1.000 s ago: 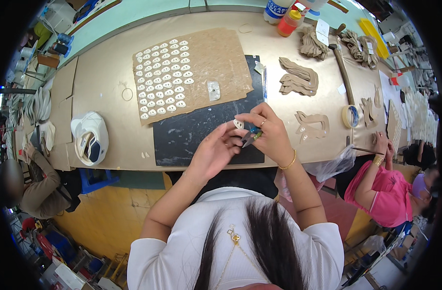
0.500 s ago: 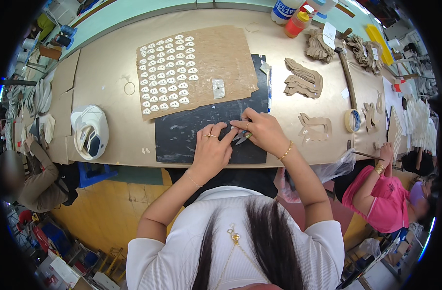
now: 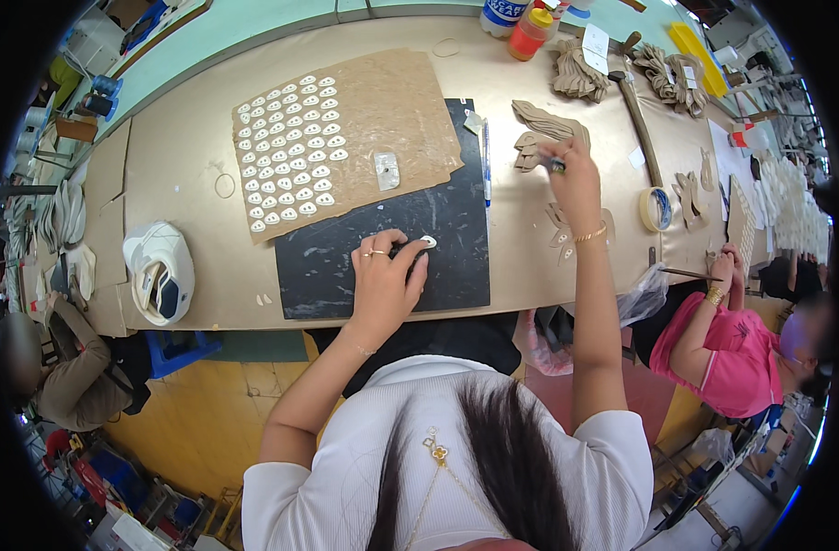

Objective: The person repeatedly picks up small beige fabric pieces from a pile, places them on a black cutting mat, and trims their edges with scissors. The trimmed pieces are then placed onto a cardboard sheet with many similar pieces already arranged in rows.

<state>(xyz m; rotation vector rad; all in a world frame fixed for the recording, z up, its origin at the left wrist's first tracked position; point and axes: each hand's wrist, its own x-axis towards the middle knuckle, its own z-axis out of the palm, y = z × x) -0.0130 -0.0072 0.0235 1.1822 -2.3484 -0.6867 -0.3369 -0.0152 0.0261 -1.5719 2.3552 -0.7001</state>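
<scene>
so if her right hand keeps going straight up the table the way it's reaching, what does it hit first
Most likely the stack of tan cut-out pieces: the right hand, holding a small dark tool, already reaches its edge. Depth is unclear, so the hand may be just above it.

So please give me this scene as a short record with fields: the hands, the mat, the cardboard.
left hand: flat on the black mat, fingertips at a small white piece
right hand: reaches out over the table, holds a small dark tool by tan cut pieces
cardboard: rows of white pieces on its left part
</scene>
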